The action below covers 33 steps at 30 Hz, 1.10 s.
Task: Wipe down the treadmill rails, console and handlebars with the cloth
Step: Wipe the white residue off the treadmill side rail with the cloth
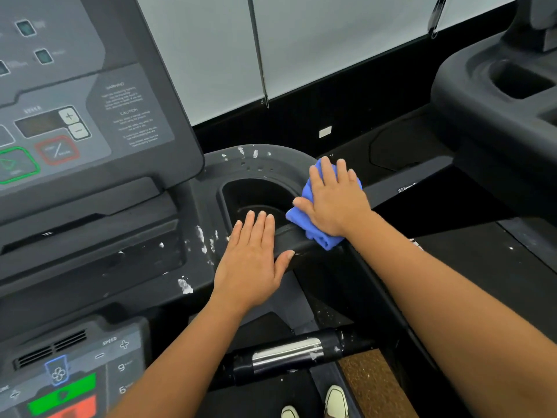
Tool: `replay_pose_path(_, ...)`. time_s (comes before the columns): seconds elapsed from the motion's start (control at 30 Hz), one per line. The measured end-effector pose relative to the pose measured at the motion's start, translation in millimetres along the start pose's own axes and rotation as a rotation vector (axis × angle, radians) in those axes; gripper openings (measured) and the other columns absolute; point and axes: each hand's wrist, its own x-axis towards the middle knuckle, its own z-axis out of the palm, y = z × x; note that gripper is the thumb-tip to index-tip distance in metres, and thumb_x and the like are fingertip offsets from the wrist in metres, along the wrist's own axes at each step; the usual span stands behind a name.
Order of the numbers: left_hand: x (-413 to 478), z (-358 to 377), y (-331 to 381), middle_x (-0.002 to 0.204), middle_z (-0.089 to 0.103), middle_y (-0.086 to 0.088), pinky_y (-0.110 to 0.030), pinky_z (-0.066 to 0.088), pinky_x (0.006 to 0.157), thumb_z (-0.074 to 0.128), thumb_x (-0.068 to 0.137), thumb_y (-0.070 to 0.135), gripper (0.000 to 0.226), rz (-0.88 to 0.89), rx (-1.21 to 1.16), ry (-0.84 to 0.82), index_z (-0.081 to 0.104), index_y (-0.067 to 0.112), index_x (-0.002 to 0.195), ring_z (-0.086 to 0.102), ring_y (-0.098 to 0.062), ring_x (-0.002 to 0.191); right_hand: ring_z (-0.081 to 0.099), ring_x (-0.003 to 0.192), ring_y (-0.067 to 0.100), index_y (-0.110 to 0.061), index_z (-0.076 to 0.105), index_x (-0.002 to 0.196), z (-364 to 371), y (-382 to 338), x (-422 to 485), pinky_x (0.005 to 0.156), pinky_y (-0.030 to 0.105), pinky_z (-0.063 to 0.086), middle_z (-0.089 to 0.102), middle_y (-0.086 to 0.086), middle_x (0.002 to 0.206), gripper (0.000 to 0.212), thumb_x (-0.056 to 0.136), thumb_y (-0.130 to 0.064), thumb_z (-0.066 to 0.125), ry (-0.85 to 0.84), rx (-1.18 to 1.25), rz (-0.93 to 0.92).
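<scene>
Head view: flat right hand (334,203) on cloth (324,240) beside cup holder (256,191), flat left hand (251,260) on console (90,257)

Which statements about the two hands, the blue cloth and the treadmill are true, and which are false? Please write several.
1. The right hand presses the folded blue cloth flat on the black plastic rim of the cup holder. True.
2. The left hand grips a spray bottle. False: it rests flat and empty beside the cup holder.
3. White specks mark the rim. True.
4. The cloth lies on the grey console panel. False: it is right of the panel.
</scene>
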Motion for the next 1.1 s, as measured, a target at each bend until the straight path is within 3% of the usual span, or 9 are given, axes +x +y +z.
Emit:
replay_pose_path(0.13,-0.5,0.0,0.6,0.15,0.033,-0.018,-0.047,0.022,0.115,0.017,0.097,0.055,0.074,0.009,0.01,0.013,0.029,0.0,0.145,0.025,-0.031,0.142,0.008,0.144,0.039,-0.006,0.021,0.149,2.3,5.9,-40.9,0.114,0.049,0.014,0.012,0.015,0.158,0.092,0.082,-0.065,-0.003,0.009,-0.018,-0.152)
replay_pose_path(0.3,0.3,0.2,1.4,0.151,0.03,-0.018,-0.047,0.019,0.117,0.009,0.096,0.057,0.076,0.002,0.021,0.008,0.024,0.002,0.148,0.023,-0.031,0.143,0.004,0.144,0.037,-0.008,0.007,0.151,-0.2,8.6,-9.0,0.115,0.05,0.012,0.002,0.012,0.159,0.076,0.096,-0.058,0.021,-0.001,0.057,0.025)
replay_pose_path(0.47,0.5,1.5,0.0,0.155,0.023,-0.016,-0.045,0.011,0.119,0.005,0.095,0.057,0.077,0.01,0.019,0.009,0.016,0.004,0.149,0.015,-0.029,0.145,0.005,0.143,0.042,-0.009,0.011,0.15,-0.8,-21.5,24.7,0.115,0.052,0.01,0.007,0.015,0.158,0.082,0.092,-0.065,0.013,0.015,0.004,0.109)
replay_pose_path(0.57,0.3,2.4,-1.2,0.153,0.028,-0.017,-0.044,0.012,0.118,0.006,0.095,0.057,0.077,0.024,0.003,0.023,0.022,0.002,0.147,0.019,-0.03,0.144,0.002,0.144,0.037,-0.009,0.017,0.15,-1.8,-13.7,1.6,0.115,0.049,0.008,0.008,0.011,0.159,0.093,0.081,-0.067,-0.008,0.027,-0.065,-0.098)
replay_pose_path(0.67,1.5,2.6,-1.5,0.153,0.027,-0.018,-0.045,0.013,0.118,0.002,0.096,0.058,0.079,0.019,-0.009,0.01,0.023,0.001,0.147,0.017,-0.031,0.144,-0.003,0.146,0.031,-0.012,0.016,0.151,-1.1,7.4,-21.0,0.116,0.048,0.005,0.003,0.005,0.16,0.097,0.076,-0.067,-0.011,-0.02,-0.082,-0.244)
replay_pose_path(0.8,1.0,1.1,-0.6,0.156,0.019,-0.016,-0.051,0.005,0.117,0.004,0.095,0.06,0.079,-0.021,0.017,-0.02,0.02,0.004,0.148,0.003,-0.032,0.146,-0.006,0.145,0.034,-0.011,0.007,0.151,-3.1,0.8,-1.4,0.116,0.051,0.004,-0.001,0.009,0.16,0.082,0.09,-0.065,0.008,-0.011,-0.037,-0.095)
replay_pose_path(0.9,0.0,-0.5,-0.1,0.156,0.017,-0.015,-0.054,0.005,0.116,0.008,0.095,0.062,0.079,-0.048,0.033,-0.027,0.02,0.006,0.149,-0.001,-0.032,0.146,-0.005,0.144,0.039,-0.008,0.008,0.151,-3.7,-21.4,18.2,0.116,0.051,0.002,0.002,0.014,0.159,0.093,0.083,-0.071,-0.002,-0.024,-0.025,-0.01)
replay_pose_path(1.0,-0.1,-1.7,-0.1,0.156,0.018,-0.017,-0.054,0.007,0.116,0.011,0.094,0.063,0.081,-0.065,-0.001,-0.014,0.022,0.004,0.148,0.0,-0.032,0.146,0.01,0.143,0.043,-0.002,0.028,0.146,2.1,-18.8,11.8,0.115,0.053,0.011,0.019,0.019,0.156,0.104,0.081,-0.07,-0.016,0.024,-0.02,-0.159)
replay_pose_path(1.1,1.9,-3.2,-1.0,0.157,0.01,-0.017,-0.05,0.003,0.117,0.013,0.092,0.066,0.085,-0.087,-0.047,-0.022,0.016,0.003,0.149,-0.008,-0.031,0.145,0.028,0.135,0.048,0.002,0.046,0.135,5.2,-4.3,-9.6,0.11,0.056,0.022,0.035,0.026,0.146,0.082,0.094,-0.059,0.01,0.142,-0.004,-0.166)
